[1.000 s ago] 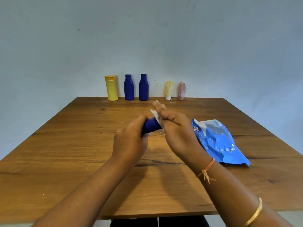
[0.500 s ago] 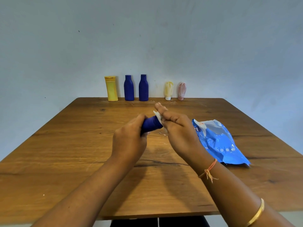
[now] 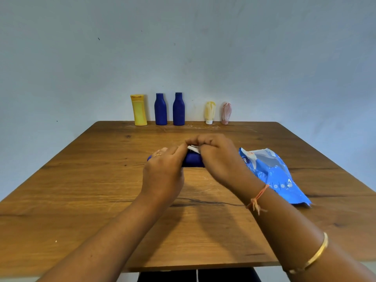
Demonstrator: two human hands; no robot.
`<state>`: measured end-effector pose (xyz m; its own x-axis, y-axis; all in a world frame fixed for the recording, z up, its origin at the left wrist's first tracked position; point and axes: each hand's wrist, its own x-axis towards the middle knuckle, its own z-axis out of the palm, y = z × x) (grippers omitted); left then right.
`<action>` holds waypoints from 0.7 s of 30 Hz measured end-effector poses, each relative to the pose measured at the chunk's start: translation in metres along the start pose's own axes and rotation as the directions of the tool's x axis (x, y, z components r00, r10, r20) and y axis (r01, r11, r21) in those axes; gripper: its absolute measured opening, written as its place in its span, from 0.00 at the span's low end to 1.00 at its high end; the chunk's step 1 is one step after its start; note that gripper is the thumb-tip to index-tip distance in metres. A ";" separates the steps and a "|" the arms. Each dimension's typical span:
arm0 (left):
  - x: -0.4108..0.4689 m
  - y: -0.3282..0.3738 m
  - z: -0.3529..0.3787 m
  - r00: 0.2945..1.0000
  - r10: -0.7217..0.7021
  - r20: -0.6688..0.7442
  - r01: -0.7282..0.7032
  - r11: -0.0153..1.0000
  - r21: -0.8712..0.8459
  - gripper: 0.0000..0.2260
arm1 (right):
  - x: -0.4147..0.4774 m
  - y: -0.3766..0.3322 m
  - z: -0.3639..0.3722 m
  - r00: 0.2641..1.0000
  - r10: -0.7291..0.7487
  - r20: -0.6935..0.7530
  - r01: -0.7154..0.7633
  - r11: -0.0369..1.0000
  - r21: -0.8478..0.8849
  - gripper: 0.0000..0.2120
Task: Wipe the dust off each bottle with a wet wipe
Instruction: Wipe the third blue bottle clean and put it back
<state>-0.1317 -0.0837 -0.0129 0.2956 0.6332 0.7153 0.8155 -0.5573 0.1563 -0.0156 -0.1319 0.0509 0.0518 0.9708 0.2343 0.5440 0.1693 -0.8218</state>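
Head view, one moment. Dark blue bottle (image 3: 193,161) lies on its side, crosswise, over the middle of the wooden table (image 3: 81,200). Whether it touches the tabletop cannot be told.

Left hand (image 3: 162,171) grips the bottle's left portion, fingers (image 3: 173,150) curled over the top. A small blue end of the bottle shows past the hand's left side. A ring (image 3: 157,154) sits on one finger.

Right hand (image 3: 217,157) covers the bottle's right portion. Its fingers (image 3: 203,140) are curled down and clench a white wet wipe (image 3: 193,148) against the bottle's upper surface. Only a small fold of the wipe shows, in the gap between the two hands. The stretch of bottle in view lies directly below that fold.

Right forearm carries an orange thread band (image 3: 257,198) at the wrist and a gold bangle (image 3: 313,259) further up.

Blue wipes pack (image 3: 272,174) lies flat on the table just right of the right hand, its flap raised.

Five containers stand upright in a row at the table's far edge, against the pale wall (image 3: 183,47). From left: yellow bottle (image 3: 139,109), first blue bottle (image 3: 160,109), second blue bottle (image 3: 178,109), cream tube (image 3: 210,112), pink tube (image 3: 226,113). Both tubes stand on their caps and appear streaked. All five are well apart from the hands.
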 end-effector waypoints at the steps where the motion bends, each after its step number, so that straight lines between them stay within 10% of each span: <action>1: -0.001 0.001 0.000 1.000 0.010 -0.001 -0.010 1.000 -0.002 0.19 | 0.002 -0.002 -0.004 0.997 0.068 0.024 -0.070 0.995 0.068 0.16; 5: -0.005 0.004 0.001 0.997 -0.034 0.076 0.039 0.998 -0.057 0.19 | 0.006 0.002 -0.012 0.959 0.270 0.090 -0.284 0.882 0.377 0.13; 9: 0.000 0.010 -0.002 0.971 -0.195 0.137 0.216 0.964 -0.159 0.13 | 0.001 0.015 -0.005 0.947 0.284 0.153 -0.254 0.366 0.895 0.16; 11: 0.003 0.014 -0.003 0.960 -0.235 0.151 0.261 0.949 -0.179 0.12 | 0.000 0.020 0.006 0.954 0.291 0.075 -0.168 0.308 0.936 0.16; 16: 0.006 0.020 -0.004 0.931 -0.286 0.226 0.337 0.913 -0.229 0.11 | -0.006 0.022 0.036 0.964 0.147 -0.220 0.059 0.691 0.721 0.16; 21: 0.008 0.024 -0.010 0.944 -0.228 0.237 0.290 0.917 -0.274 0.07 | -0.008 0.031 0.042 0.849 -0.342 -0.402 0.372 0.928 -0.006 0.24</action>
<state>-0.1149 -0.0976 0.0031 0.2107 0.8523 0.4787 0.6973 -0.4743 0.5375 -0.0346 -0.1277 0.0016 0.1945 0.6981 0.6891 0.5289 0.5170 -0.6730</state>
